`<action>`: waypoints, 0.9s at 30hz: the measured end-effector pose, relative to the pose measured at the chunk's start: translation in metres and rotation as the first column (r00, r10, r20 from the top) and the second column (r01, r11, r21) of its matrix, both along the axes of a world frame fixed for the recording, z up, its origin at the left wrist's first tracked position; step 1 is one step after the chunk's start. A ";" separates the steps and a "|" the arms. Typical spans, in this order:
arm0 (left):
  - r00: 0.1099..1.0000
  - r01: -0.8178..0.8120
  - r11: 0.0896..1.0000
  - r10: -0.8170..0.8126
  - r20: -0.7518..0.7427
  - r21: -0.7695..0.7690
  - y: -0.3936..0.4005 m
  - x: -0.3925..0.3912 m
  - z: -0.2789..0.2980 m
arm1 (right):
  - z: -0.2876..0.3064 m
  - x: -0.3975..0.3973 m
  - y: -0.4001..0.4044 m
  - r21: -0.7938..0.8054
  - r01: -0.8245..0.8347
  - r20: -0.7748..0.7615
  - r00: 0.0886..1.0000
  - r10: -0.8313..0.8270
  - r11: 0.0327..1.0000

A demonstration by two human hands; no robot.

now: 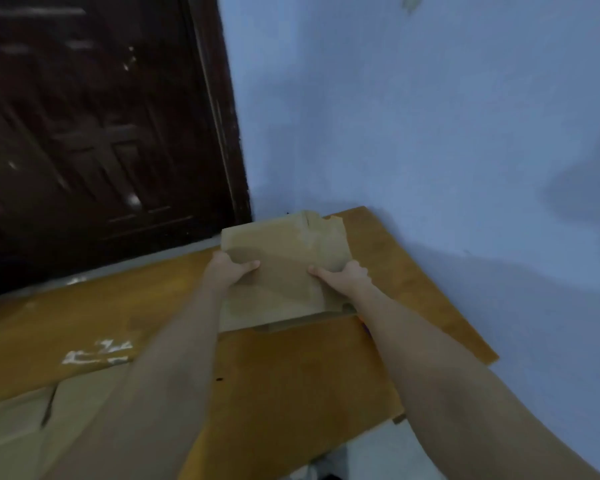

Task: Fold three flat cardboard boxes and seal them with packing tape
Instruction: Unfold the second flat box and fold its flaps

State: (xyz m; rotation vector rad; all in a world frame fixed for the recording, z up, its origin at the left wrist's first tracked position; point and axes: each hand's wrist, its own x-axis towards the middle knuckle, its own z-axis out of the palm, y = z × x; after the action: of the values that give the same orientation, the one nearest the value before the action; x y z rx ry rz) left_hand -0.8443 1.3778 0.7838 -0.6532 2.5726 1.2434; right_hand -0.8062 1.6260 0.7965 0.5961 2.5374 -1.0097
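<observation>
A brown cardboard box [284, 251], folded into shape, sits at the far end of an orange wooden table [291, 368], close to the wall corner. My left hand [227, 268] grips its left side with the thumb lying on the top face. My right hand [343, 273] grips the right side, its thumb on top as well. A strip of clear tape seems to run across the top near the far edge, though blur makes this uncertain. Another flat cardboard piece [25, 420] lies at the lower left of the table.
A dark wooden door [94, 133] stands behind the table on the left. A blue wall [430, 133] borders the table on the right. White scuff marks [97, 351] show on the tabletop at left. Pale floor [378, 455] shows below the table's near edge.
</observation>
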 end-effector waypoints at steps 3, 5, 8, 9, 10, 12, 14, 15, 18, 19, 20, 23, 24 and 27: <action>0.996 -0.093 0.995 0.093 -0.007 -0.041 -0.007 0.006 0.003 | 0.001 -0.019 -0.005 -0.103 -0.070 0.010 0.997 0.071 0.992; 0.989 -0.148 0.987 0.147 -0.017 -0.063 -0.011 0.011 0.005 | 0.002 -0.032 -0.008 -0.225 -0.088 0.015 0.995 0.094 0.970; 0.977 -0.212 0.974 0.211 -0.019 -0.080 -0.014 0.022 0.007 | -0.001 -0.045 -0.015 -0.284 -0.175 0.035 0.981 0.193 0.943; 0.973 -0.230 0.970 0.229 -0.016 -0.083 -0.014 0.025 0.006 | -0.002 -0.047 -0.018 -0.289 -0.201 0.046 0.974 0.223 0.936; 0.969 -0.246 0.966 0.246 -0.011 -0.085 -0.015 0.030 0.004 | -0.004 -0.049 -0.021 -0.296 -0.218 0.061 0.967 0.246 0.930; 0.963 -0.269 0.958 0.271 0.005 -0.094 -0.015 0.037 0.002 | -0.008 -0.051 -0.025 -0.310 -0.243 0.085 0.956 0.281 0.919; 0.958 -0.284 0.954 0.286 0.008 -0.091 -0.017 0.043 0.000 | -0.011 -0.052 -0.027 -0.311 -0.282 0.095 0.941 0.325 0.908; 0.954 -0.297 0.951 0.298 0.001 -0.080 -0.019 0.046 -0.001 | -0.012 -0.053 -0.027 -0.315 -0.303 0.095 0.933 0.347 0.900; 0.944 -0.331 0.942 0.331 -0.014 -0.051 -0.023 0.051 -0.003 | -0.011 -0.055 -0.028 -0.340 -0.348 0.085 0.914 0.397 0.874; 0.941 -0.338 0.940 0.338 -0.015 -0.042 -0.024 0.052 -0.003 | -0.011 -0.056 -0.028 -0.346 -0.357 0.083 0.909 0.408 0.867; 0.938 -0.347 0.938 0.347 -0.015 -0.028 -0.025 0.052 -0.003 | -0.011 -0.057 -0.028 -0.350 -0.363 0.081 0.907 0.414 0.863; 0.924 -0.381 0.923 0.383 -0.018 0.052 -0.028 0.051 -0.003 | -0.011 -0.062 -0.028 -0.365 -0.361 0.061 0.910 0.409 0.858; 0.919 -0.390 0.916 0.393 -0.021 0.090 -0.029 0.050 -0.003 | -0.011 -0.063 -0.028 -0.379 -0.357 0.059 0.912 0.407 0.854; 0.911 -0.396 0.895 0.412 -0.037 0.207 -0.028 0.051 -0.004 | -0.011 -0.065 -0.030 -0.455 -0.346 0.030 0.915 0.402 0.820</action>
State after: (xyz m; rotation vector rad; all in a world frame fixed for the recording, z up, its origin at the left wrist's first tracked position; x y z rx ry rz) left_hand -0.7936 1.3496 0.7798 -1.1605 2.4032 1.6515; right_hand -0.8709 1.5959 0.7857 0.0199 2.0881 -1.2878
